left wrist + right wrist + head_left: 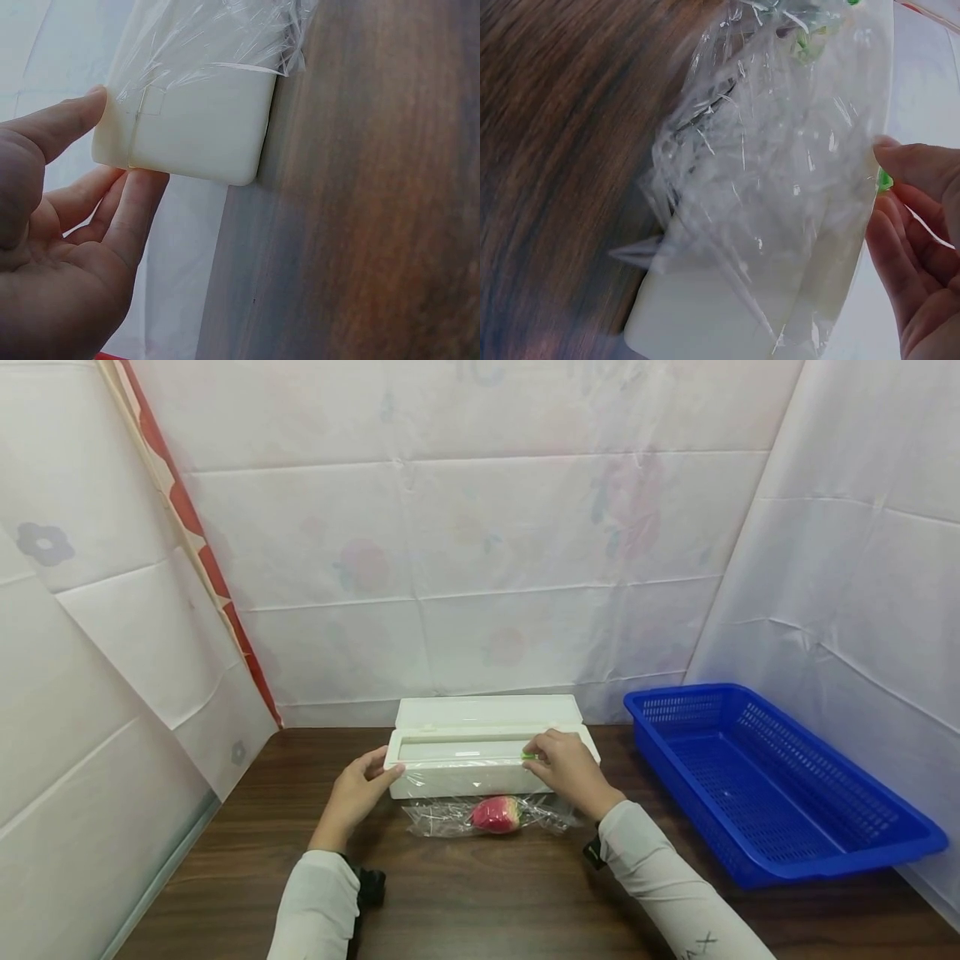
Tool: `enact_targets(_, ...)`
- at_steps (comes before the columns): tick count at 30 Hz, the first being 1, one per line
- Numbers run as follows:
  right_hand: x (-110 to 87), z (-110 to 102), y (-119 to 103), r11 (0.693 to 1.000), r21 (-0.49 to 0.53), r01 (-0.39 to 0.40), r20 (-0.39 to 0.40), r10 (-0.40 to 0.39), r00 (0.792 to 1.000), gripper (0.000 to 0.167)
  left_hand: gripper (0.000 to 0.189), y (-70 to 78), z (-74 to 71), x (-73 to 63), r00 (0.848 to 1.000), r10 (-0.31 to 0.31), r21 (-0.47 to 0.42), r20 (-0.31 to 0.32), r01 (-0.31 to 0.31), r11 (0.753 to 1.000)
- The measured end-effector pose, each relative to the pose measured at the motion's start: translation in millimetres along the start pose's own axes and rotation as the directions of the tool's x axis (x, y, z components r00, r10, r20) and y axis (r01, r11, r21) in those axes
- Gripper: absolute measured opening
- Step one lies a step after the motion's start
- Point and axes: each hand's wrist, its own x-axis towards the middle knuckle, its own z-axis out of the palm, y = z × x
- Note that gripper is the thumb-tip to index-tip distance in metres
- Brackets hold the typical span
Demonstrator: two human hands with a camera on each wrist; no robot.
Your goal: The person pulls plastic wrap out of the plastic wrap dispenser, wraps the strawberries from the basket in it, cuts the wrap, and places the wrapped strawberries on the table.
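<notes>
A long white cling film dispenser [457, 782] lies across the table with its lid [487, 711] raised at the back. Clear cling film [780, 165] drapes over its front side and onto the table, where a red toy strawberry [495, 815] lies with film about it. My left hand [358, 789] grips the dispenser's left end, thumb at the front edge and fingers against the end face [195, 135]. At the right part of the front rim, my right hand [566, 768] pinches a small green slide cutter [886, 181] between thumb and fingers, which mostly hide it.
A blue plastic basket [787, 868] with perforated sides stands on the right of the brown wooden table [465, 902]. White patterned sheets [480, 527] hang behind and at both sides, the back one close behind the dispenser.
</notes>
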Motion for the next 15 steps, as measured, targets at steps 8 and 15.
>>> enact_targets(8, 1.1, 1.0, 0.3, 0.998, -0.038, 0.049, -0.002, -0.049, 0.999, 0.016, 0.07, -0.3, -0.6, 0.9, 1.0, 0.002, 0.001, -0.005, -0.002, 1.0)
enact_targets(15, 0.9, 0.7, 1.2, 0.996, -0.05, 0.069, 0.015, -0.068, 0.998, 0.016, 0.071, -0.1, -0.7, 0.4, 1.0, -0.005, 0.005, 0.002, 0.005, 1.0)
